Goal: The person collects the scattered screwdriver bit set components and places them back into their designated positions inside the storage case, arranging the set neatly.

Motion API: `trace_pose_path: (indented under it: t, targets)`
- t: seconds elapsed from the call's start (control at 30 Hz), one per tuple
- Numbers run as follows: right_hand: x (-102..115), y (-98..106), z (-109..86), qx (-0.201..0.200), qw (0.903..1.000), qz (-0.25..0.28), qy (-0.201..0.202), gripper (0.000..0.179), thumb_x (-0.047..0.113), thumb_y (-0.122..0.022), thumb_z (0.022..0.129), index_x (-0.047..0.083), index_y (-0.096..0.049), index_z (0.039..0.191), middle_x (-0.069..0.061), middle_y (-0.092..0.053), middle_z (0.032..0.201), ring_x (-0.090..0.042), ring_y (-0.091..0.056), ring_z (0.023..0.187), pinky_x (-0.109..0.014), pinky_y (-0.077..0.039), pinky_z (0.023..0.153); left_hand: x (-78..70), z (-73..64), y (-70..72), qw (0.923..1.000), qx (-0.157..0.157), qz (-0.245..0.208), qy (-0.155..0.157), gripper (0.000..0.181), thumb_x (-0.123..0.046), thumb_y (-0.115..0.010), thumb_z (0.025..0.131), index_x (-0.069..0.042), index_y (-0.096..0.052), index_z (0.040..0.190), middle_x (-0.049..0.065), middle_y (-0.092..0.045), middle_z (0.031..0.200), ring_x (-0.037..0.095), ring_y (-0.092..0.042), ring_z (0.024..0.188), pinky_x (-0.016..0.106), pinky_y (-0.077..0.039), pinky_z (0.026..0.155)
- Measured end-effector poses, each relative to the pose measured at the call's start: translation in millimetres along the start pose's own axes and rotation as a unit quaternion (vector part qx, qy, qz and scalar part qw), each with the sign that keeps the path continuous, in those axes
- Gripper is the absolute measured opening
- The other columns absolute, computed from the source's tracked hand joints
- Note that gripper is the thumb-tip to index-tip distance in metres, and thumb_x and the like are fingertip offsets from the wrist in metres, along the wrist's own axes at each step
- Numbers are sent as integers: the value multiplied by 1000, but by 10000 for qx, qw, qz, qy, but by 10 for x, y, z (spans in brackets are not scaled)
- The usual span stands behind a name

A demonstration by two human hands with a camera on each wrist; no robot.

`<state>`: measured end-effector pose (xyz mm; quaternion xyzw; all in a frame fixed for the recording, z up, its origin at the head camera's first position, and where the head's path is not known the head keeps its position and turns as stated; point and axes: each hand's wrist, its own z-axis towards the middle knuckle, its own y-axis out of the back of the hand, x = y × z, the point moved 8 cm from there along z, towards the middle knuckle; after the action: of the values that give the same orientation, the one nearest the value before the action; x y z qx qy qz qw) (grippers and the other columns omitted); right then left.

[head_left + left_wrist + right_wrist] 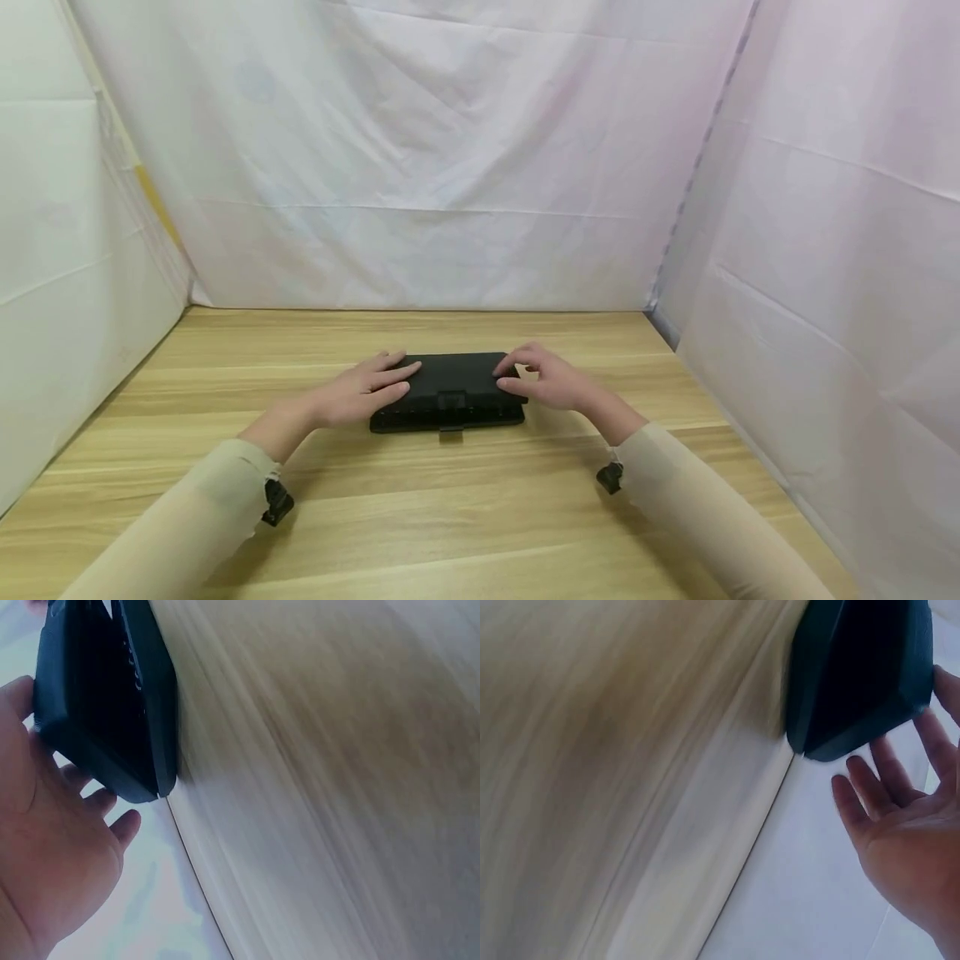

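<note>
On the wooden table sits a black hinged case (457,377), its lid partly raised so a dark gap shows along the near side. A latch tab (451,400) sits at the middle of the lid's front edge. My left hand (352,396) lies with spread fingers on the lid's left end. At the opposite end, my right hand (551,382) touches the top with its thumb and index finger, the other fingers loosely bent beside it. In the left wrist view, small light marks show along the lower half of the case (154,697). The inside is mostly dark.
The table (450,517) has a light wood grain. White sheeting (420,167) hangs behind it, with more white walls at the left (52,250) and right (840,275). A small black device (276,502) is strapped at the left wrist, another device (611,477) at the right.
</note>
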<state>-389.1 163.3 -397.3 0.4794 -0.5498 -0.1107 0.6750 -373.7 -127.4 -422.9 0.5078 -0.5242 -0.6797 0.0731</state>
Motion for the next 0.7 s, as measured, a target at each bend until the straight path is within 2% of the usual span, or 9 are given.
trace_pose_path:
  t: [0.17, 0.33, 0.47, 0.7]
  targets:
    - [135, -187, 43, 493, 9970, -579, 151, 47, 46, -59, 114, 31, -61, 158, -13, -34, 177, -41, -33, 163, -68, -35, 126, -70, 30, -71, 9991, 232, 329, 104, 63, -50, -39, 119, -24, -27, 176, 19, -8, 185, 53, 3, 168, 78, -8, 130]
    - [201, -297, 37, 776, 9948, -629, 221, 50, 40, -60, 114, 30, -56, 162, -12, -24, 182, -42, -18, 170, -69, -26, 131, -75, 16, -166, 9968, 528, 566, 218, 68, -57, -35, 118, -29, -18, 177, 16, 0, 186, 50, 9, 169, 79, -8, 129]
    - [200, -310, 40, 795, 9935, -772, 243, 50, 40, -64, 112, 31, -58, 161, -12, -25, 182, -42, -18, 170, -69, -25, 131, -66, 1, -204, 9958, 617, 625, 275, 68, -59, -34, 117, -32, -16, 177, 12, 4, 186, 46, 13, 170, 78, -7, 130]
    - [190, -333, 44, 763, 9918, -1020, 91, 52, 43, -67, 110, 34, -57, 161, -9, -25, 182, -41, -22, 169, -67, -29, 130, -97, 9, -218, 9947, 681, 736, 214, 68, -57, -36, 118, -30, -19, 177, 15, 4, 186, 49, 13, 169, 79, -7, 129]
